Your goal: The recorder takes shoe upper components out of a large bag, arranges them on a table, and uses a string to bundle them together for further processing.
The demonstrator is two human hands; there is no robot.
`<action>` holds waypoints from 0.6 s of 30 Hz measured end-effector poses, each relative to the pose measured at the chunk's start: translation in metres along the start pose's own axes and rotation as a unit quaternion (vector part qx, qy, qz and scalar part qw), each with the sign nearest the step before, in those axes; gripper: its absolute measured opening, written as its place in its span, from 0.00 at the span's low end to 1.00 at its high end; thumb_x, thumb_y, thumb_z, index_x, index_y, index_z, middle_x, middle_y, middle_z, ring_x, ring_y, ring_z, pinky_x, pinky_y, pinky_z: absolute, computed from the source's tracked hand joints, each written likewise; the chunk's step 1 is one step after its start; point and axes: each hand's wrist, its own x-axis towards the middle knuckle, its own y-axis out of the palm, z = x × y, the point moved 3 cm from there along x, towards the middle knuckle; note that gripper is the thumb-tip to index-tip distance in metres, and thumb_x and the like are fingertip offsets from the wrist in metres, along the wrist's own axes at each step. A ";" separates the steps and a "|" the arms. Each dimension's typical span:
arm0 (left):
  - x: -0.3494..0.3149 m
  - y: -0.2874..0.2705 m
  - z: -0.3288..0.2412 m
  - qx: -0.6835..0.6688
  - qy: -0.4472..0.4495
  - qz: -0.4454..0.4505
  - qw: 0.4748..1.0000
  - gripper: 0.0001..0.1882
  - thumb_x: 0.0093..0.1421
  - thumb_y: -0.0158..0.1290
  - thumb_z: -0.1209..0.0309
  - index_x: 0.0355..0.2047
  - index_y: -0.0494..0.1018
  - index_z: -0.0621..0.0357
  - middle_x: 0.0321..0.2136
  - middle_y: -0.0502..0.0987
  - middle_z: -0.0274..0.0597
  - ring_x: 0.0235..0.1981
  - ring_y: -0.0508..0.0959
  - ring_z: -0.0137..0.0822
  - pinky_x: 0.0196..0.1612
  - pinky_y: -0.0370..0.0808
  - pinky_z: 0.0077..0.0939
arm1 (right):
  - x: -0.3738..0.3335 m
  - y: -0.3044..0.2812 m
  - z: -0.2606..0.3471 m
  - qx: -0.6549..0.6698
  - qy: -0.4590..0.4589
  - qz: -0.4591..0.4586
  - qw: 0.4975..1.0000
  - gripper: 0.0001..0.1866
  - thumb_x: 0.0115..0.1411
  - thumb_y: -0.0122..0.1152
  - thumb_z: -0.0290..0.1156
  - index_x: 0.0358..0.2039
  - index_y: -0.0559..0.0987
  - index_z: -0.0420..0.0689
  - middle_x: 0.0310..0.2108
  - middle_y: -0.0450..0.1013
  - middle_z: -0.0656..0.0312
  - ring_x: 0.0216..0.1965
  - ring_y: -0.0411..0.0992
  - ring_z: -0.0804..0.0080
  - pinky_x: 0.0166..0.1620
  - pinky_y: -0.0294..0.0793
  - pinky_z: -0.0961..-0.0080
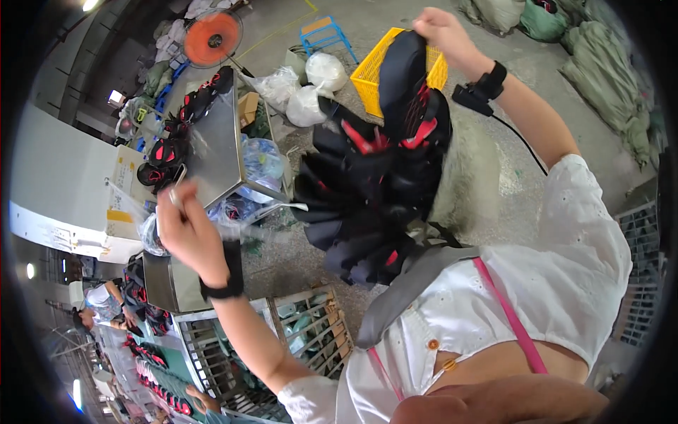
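Note:
At the upper right, my right hand (452, 41) is closed on one end of a black shoe upper (402, 71) with red threads or lacing. This upper stands above a large bunch of black shoe uppers (353, 177) with red linings, which hangs in front of my body. At the left, my raised left hand (189, 230) has curled fingers, with a small shiny bit (176, 200) showing at them. Motion blur hides whether that is a ring or a held thing. Black wristbands are on both wrists.
A metal table (208, 152) with black-red shoes (166, 152) along its edge stands at the left. Beyond are an orange fan (213, 39), white bags (305, 104), a blue stool (328, 35) and a yellow crate (367, 78). A slatted crate (212, 346) and another person (106, 304) are lower left.

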 end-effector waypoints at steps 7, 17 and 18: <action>-0.215 0.044 0.148 -0.051 -0.240 0.204 0.948 0.07 0.50 0.44 0.81 0.25 0.73 0.64 0.20 0.73 0.44 0.20 0.71 0.35 0.26 0.67 0.27 | 0.016 0.025 -0.032 -0.169 -0.071 -0.030 0.983 0.10 0.55 0.56 0.30 0.21 0.70 0.40 0.16 0.64 0.69 0.22 0.61 0.83 0.25 0.61 0.81; -0.241 0.152 0.256 -0.175 -0.383 0.297 0.857 0.10 0.53 0.48 0.75 0.35 0.72 0.67 0.27 0.75 0.43 0.17 0.69 0.25 0.21 0.65 0.20 | 0.114 0.136 -0.119 -0.221 -0.023 -0.011 0.975 0.10 0.51 0.59 0.29 0.21 0.69 0.39 0.15 0.66 0.59 0.20 0.62 0.73 0.25 0.63 0.72; -0.230 0.165 0.272 -0.162 -0.386 0.308 0.854 0.10 0.53 0.48 0.76 0.34 0.72 0.68 0.31 0.76 0.47 0.20 0.70 0.28 0.23 0.66 0.23 | 0.129 0.140 -0.125 -0.223 0.000 -0.029 0.974 0.10 0.51 0.59 0.29 0.21 0.69 0.39 0.15 0.66 0.58 0.20 0.63 0.72 0.25 0.63 0.72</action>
